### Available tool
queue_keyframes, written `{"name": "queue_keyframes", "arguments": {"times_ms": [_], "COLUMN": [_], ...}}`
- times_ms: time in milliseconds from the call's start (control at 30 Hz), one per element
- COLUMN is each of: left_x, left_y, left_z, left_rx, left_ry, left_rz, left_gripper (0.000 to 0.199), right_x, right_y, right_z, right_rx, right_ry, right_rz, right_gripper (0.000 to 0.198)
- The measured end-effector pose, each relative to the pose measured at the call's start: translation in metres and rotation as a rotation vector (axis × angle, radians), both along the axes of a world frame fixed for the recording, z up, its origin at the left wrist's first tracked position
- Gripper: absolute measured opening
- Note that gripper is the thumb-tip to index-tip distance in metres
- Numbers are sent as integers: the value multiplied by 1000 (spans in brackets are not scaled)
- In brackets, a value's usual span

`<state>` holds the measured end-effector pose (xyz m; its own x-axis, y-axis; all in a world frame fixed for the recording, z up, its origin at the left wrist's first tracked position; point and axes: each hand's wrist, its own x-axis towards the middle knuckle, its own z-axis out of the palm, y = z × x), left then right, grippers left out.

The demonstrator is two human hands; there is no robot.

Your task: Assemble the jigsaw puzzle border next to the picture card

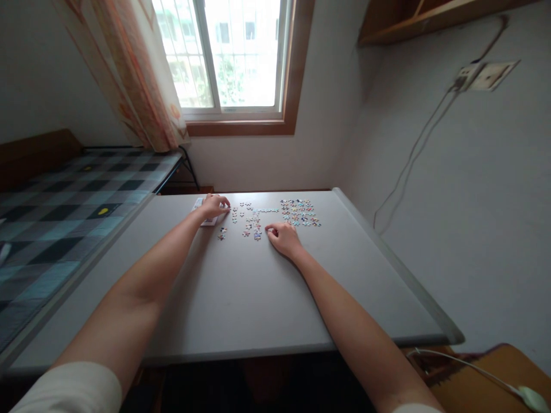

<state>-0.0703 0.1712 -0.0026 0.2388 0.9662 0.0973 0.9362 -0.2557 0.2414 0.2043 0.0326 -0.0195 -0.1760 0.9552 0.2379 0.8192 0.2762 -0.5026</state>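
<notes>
My left hand (pixel 214 205) hovers over a printed card (pixel 209 222) on the left of the table, fingers bent down and fingertips close together at the edge of some loose puzzle pieces (pixel 235 215); what they hold, if anything, is too small to name. My right hand (pixel 283 236) rests on the tabletop, thumb and forefinger pinched around what looks like a small pale puzzle piece (pixel 270 230). Between the hands, joined puzzle pieces (pixel 257 222) form a corner, with a row (pixel 267 210) running right. Several more loose pieces (pixel 222 233) lie nearer me on the left.
Rows of loose puzzle pieces (pixel 300 212) are spread on the right of the grey table (pixel 241 298). A bed with a checked cover (pixel 86 183) stands to the left. Beyond is a window (pixel 241 57); a cable (pixel 404 166) hangs down the right wall.
</notes>
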Motion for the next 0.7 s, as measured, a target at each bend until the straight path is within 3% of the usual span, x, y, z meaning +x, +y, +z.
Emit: {"name": "queue_keyframes", "arguments": {"times_ms": [200,367,433,567,700], "left_x": [-1,5,16,50,78], "left_y": [6,-6,-19,-58,-100], "left_z": [-5,-7,-6,-3,-7], "left_rx": [25,112,165,83,-15], "left_ry": [-103,-430,-592,-969,-1123], "left_rz": [20,-23,-34,-101,-126], "left_gripper": [25,15,13,25,32], "right_x": [1,0,0,0,-4], "right_y": [1,2,3,5,7], "right_z": [-2,-4,-5,-5,-5], "right_rx": [4,18,26,44,56], "right_ry": [7,15,30,192,469], "right_rz": [3,9,9,13,100], "right_gripper": [25,24,24,24,26]}}
